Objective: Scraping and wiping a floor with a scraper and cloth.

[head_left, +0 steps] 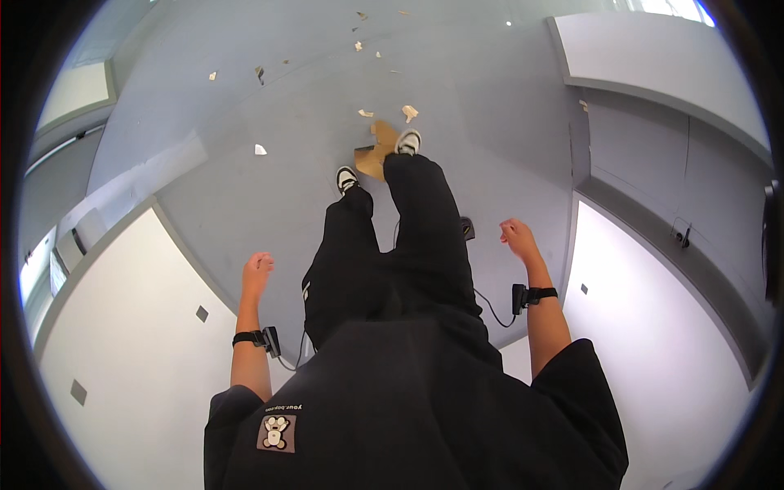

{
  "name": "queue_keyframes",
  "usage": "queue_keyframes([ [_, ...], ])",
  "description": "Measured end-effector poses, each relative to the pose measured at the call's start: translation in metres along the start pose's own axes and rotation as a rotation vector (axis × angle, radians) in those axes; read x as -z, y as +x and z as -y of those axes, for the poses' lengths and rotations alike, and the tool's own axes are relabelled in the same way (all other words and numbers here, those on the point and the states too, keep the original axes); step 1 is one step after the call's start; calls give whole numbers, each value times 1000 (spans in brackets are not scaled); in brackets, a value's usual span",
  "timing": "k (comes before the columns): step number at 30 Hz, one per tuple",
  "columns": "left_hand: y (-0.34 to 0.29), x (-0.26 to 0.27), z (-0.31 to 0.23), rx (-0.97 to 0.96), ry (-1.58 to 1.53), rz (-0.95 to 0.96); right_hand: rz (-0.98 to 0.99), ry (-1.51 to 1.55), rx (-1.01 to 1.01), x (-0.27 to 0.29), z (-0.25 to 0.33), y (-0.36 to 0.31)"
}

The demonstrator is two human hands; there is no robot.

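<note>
My left hand [258, 273] hangs beside my left thigh, its fingers loosely bent and slightly apart, holding nothing I can see. On the other side, my right hand [517, 235] is held out away from my right leg. Its fingers are half curled, with no object visible in them. Neither hand touches anything. A torn piece of brown cardboard [371, 162] lies on the floor by my feet; my right shoe [408, 143] is at its edge, partly over it. My left shoe [347, 178] stands beside the cardboard.
Several small pale scraps, such as a torn scrap [409, 113] and a white scrap [260, 150], are scattered over the grey floor [310, 90] ahead. White walls or panels [122, 302] rise on both sides. A dark round-ended object [466, 228] shows beside my right leg.
</note>
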State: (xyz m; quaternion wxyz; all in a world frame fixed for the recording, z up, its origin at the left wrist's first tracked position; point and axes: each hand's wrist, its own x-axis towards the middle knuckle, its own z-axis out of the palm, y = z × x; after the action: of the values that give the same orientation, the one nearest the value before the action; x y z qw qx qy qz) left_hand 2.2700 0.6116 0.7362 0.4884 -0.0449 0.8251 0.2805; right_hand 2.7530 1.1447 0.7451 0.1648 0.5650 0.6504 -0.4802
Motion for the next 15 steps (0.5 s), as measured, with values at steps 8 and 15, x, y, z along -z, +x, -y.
queue_keyframes([
  [8, 13, -108, -73, -119, 74, -79, -153, -164, 43, 2, -132, 39],
  [15, 85, -314, -167, -385, -119, -190, -242, 102, 41, -29, -234, 188],
])
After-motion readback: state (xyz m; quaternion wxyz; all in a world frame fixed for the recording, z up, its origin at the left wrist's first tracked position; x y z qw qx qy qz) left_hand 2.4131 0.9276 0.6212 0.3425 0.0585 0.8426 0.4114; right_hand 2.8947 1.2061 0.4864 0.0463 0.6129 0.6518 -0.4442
